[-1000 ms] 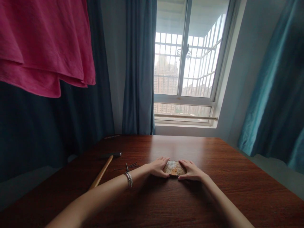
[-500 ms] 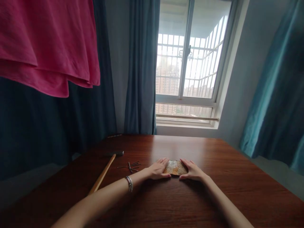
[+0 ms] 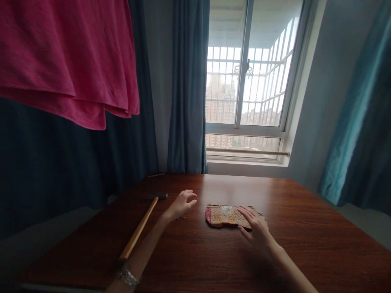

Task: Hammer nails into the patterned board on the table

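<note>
A flat, ragged-edged piece of board (image 3: 224,217) lies on the table, spotted with small dark marks, red at its left end and with a shiny patch on top. My right hand (image 3: 255,224) rests over its right part, fingers spread. Off to the board's left, my left hand (image 3: 181,203) is raised over the table, holding nothing, its fingers loosely curved and apart from the thumb. It hides most of the dark nails (image 3: 181,217) beneath it. Left of that hand lies a hammer (image 3: 141,228) with a wooden handle, its dark head pointing away from me.
The brown wooden table (image 3: 195,260) reaches to the wall below a barred window (image 3: 244,81). A pink cloth (image 3: 91,61) hangs at upper left, before dark blue curtains (image 3: 189,89). Another curtain (image 3: 351,122) hangs at right.
My left hand has let go of the board and moved left and up, over the nails. The board's left end now shows. My right hand stays at the board's right side.
</note>
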Demonstrator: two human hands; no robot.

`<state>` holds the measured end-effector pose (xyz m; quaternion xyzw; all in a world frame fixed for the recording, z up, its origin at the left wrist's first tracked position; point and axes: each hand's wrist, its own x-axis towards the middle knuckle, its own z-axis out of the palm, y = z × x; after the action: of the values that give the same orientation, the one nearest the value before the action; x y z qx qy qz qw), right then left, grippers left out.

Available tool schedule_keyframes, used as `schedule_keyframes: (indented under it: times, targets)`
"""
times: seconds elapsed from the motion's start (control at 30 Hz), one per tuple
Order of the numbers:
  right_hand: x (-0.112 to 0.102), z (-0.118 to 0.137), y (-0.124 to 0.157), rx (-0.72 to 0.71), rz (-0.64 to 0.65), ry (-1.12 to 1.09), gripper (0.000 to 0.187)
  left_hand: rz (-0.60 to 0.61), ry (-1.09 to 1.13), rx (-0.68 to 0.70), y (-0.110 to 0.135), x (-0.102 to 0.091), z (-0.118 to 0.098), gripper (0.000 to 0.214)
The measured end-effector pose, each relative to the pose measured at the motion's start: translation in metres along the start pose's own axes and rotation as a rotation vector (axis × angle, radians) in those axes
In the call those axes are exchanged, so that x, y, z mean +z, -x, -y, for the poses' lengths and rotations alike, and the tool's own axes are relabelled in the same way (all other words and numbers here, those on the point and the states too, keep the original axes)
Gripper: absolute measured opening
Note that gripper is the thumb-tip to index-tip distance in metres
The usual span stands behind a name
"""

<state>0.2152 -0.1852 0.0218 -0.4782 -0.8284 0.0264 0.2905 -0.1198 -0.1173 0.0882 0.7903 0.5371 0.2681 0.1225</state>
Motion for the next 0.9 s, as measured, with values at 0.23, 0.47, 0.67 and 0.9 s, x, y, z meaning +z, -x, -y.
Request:
schedule_keyframes:
  times: [0.23, 0.47, 0.67, 0.9]
  targets:
    - [0.007, 0.037, 0.044, 0.104, 0.049, -0.234, 0.037, -0.046, -0.241, -0.403, 0.043, -0.012, 0.097, 0.017]
    - [0.014, 0.053, 0.066, 0.075, 0.108, -0.304, 0.028, -0.053, -0.339, -0.580, 0.043, 0.005, 0.105, 0.033]
    - [0.017, 0.051, 0.064, 0.105, 0.076, -0.313, 0.025, 0.000, -0.417, -0.587, 0.036, 0.005, 0.107, 0.034]
    - [0.014, 0.054, 0.064, 0.123, 0.077, -0.345, 0.025, 0.009, -0.418, -0.620, 0.026, 0.006, 0.112, 0.043]
